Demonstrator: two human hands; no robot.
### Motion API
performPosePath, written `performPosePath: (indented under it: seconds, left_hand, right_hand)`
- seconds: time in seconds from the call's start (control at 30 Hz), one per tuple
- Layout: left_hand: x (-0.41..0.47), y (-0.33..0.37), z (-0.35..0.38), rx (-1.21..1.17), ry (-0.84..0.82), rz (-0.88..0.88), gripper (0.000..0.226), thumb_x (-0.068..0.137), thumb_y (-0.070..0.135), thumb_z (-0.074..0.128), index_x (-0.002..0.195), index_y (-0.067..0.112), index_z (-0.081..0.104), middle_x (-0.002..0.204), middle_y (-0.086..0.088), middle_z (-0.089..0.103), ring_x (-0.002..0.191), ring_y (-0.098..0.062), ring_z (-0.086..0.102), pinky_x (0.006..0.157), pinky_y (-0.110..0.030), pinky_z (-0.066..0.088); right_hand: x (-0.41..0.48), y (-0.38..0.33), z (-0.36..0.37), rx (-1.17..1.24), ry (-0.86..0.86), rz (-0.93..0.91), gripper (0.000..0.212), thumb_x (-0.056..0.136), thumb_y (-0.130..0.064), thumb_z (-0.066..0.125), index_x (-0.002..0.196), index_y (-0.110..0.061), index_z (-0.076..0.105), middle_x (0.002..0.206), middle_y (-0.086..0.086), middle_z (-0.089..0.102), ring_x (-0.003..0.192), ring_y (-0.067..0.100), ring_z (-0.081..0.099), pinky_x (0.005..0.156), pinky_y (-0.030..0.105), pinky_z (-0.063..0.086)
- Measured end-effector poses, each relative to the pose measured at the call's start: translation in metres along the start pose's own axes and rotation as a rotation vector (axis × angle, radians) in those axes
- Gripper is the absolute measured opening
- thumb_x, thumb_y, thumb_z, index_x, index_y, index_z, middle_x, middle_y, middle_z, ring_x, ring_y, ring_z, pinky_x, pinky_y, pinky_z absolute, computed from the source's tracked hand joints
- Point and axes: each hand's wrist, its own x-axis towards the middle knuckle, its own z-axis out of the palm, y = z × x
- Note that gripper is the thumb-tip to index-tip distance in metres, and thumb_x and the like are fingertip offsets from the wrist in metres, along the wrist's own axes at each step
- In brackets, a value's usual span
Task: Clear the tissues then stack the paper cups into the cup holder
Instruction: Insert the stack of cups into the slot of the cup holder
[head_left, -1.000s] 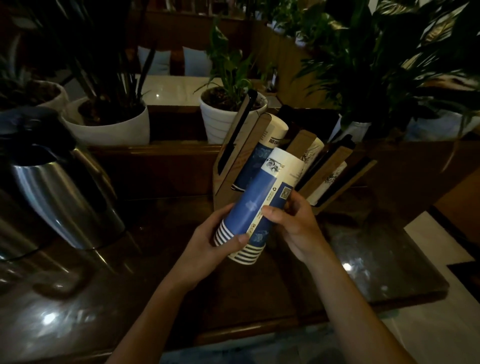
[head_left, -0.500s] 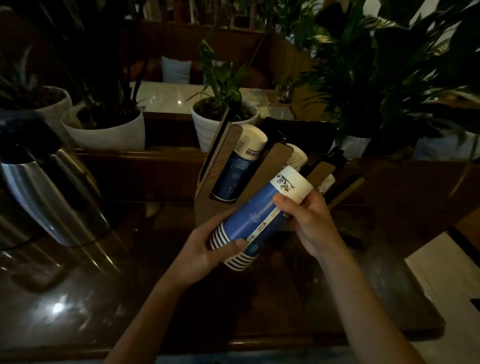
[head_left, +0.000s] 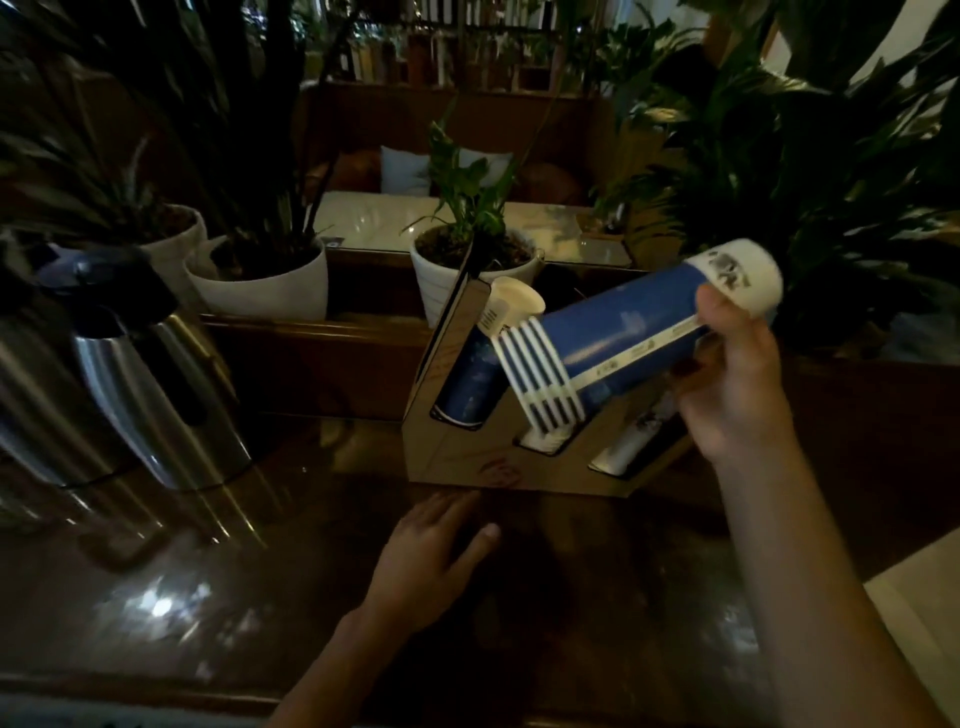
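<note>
Single head-worn view, looking forward and down, close over countertop (head_left: 322, 613)

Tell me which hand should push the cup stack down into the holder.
Right. The right hand grips the cup stack, whose striped end sits at the middle slot of the cup holder. The left hand is open by its base, holding nothing.

Cup holder (head_left: 457, 462) stands on counter (head_left: 311, 597). Jug (head_left: 156, 374) is L of holder, well apart. Plant pot (head_left: 467, 275) is right behind it, 2nd pot (head_left: 265, 286) behind-L. Slotted cups (head_left: 470, 384) sit in holder's L slot, more cups (head_left: 628, 441) in R slot. Held cup stack (head_left: 623, 343) is tilted, low end at mid slot. Right hand (head_left: 737, 395) is above holder's R end. Left hand (head_left: 431, 551) lies on counter just in front of holder.
</note>
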Motion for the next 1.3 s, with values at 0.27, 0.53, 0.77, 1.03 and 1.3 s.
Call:
performPosePath:
  seconds: [0.27, 0.53, 0.77, 1.03, 1.3]
  left_hand:
    - [-0.002, -0.02, 0.041, 0.367, -0.122, -0.024, 0.09, 0.074, 0.086, -0.029, 0.156, 0.05, -0.016, 0.17, 0.01, -0.024, 0.154, -0.019, -0.03, 0.123, -0.042, -0.022]
    - [0.0, -0.02, 0.043, 0.392, -0.153, -0.022, 0.086, 0.072, 0.085, -0.029, 0.152, 0.052, -0.024, 0.168, 0.011, -0.032, 0.154, -0.022, -0.036, 0.112, -0.037, -0.04]
    - [0.005, -0.019, 0.043, 0.39, -0.155, -0.018, 0.088, 0.07, 0.092, -0.025, 0.15, 0.055, -0.024, 0.166, 0.013, -0.034, 0.154, -0.021, -0.035, 0.105, -0.036, -0.044]
    - [0.004, -0.018, 0.042, 0.437, -0.125, -0.032, 0.078, 0.088, 0.088, -0.001, 0.152, 0.051, -0.024, 0.169, 0.011, -0.03, 0.156, -0.023, -0.032, 0.103, -0.036, -0.042]
    - [0.004, -0.017, 0.041, 0.398, -0.164, -0.027, 0.094, 0.064, 0.093, -0.027, 0.149, 0.055, -0.025, 0.167, 0.011, -0.034, 0.152, -0.019, -0.036, 0.112, -0.041, -0.04]
  right_hand:
    - [0.029, -0.034, 0.036, 0.021, -0.028, -0.16, 0.04, 0.086, -0.023, 0.07, 0.122, -0.009, 0.058, 0.106, 0.004, 0.071, 0.105, 0.021, 0.07, 0.084, 0.038, 0.056]
    - [0.063, -0.057, 0.077, -0.088, -0.003, -0.355, 0.044, 0.078, -0.019, 0.081, 0.116, -0.01, 0.06, 0.107, 0.004, 0.07, 0.1, 0.017, 0.072, 0.083, 0.033, 0.056]
    - [0.087, -0.055, 0.091, -0.304, -0.032, -0.362, 0.056, 0.073, -0.024, 0.087, 0.122, -0.015, 0.059, 0.112, -0.001, 0.071, 0.1, 0.008, 0.072, 0.079, 0.024, 0.056]
    - [0.095, -0.027, 0.079, -0.433, -0.058, -0.291, 0.055, 0.068, -0.03, 0.09, 0.115, -0.026, 0.062, 0.104, -0.011, 0.074, 0.095, 0.003, 0.072, 0.071, 0.018, 0.056]
    - [0.083, 0.013, 0.082, -0.53, -0.124, -0.254, 0.084, 0.066, -0.035, 0.09, 0.136, -0.028, 0.046, 0.119, -0.007, 0.062, 0.096, -0.004, 0.067, 0.074, 0.018, 0.056]
